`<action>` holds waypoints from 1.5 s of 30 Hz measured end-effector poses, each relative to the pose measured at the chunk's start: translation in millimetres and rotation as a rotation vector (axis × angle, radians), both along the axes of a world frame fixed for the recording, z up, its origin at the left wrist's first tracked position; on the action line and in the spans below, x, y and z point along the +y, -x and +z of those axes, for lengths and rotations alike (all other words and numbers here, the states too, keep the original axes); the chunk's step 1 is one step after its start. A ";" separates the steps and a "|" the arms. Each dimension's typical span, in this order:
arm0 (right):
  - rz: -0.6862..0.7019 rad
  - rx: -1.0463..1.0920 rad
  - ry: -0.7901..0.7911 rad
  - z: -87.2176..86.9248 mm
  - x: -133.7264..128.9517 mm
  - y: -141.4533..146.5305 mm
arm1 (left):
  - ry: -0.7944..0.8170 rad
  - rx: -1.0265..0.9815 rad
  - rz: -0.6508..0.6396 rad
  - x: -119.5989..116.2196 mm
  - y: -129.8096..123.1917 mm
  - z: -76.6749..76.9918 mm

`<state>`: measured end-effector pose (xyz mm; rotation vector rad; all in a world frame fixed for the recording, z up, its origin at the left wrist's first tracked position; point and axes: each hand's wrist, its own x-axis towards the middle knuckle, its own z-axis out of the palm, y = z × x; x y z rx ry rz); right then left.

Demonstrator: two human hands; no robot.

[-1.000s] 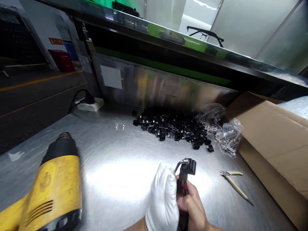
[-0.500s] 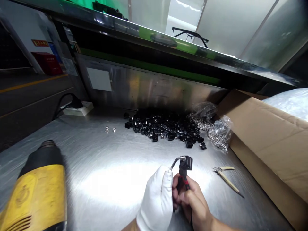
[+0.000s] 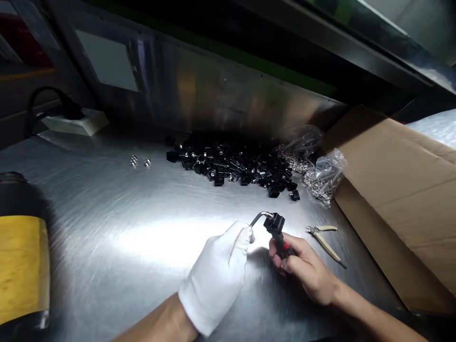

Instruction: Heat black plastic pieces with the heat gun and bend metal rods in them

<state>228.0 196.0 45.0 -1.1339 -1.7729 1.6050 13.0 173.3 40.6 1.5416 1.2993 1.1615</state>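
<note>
The left hand (image 3: 217,273) wears a plain white, close-fitting fabric glove (image 3: 208,289) reaching the wrist; the right hand (image 3: 308,270) and both forearms are bare.

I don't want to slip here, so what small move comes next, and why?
I'd probably turn the bent metal rod slightly with the left hand: its tip meets the black block, while the right hand supports that block on a dark tool.
</note>
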 end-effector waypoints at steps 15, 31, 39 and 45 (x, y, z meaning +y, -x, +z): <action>0.326 -0.503 -0.349 19.4 30.5 -25.9 | -0.199 0.531 -0.057 8.1 26.0 -0.4; 0.494 -0.645 -0.267 29.4 34.0 -38.6 | -0.422 0.790 -0.116 12.0 35.5 2.2; 0.493 -0.620 -0.370 29.8 32.5 -41.7 | -0.347 0.829 -0.217 15.5 39.0 6.4; 0.526 -0.619 -0.385 32.9 31.9 -40.0 | -0.285 0.837 -0.231 14.1 39.8 10.1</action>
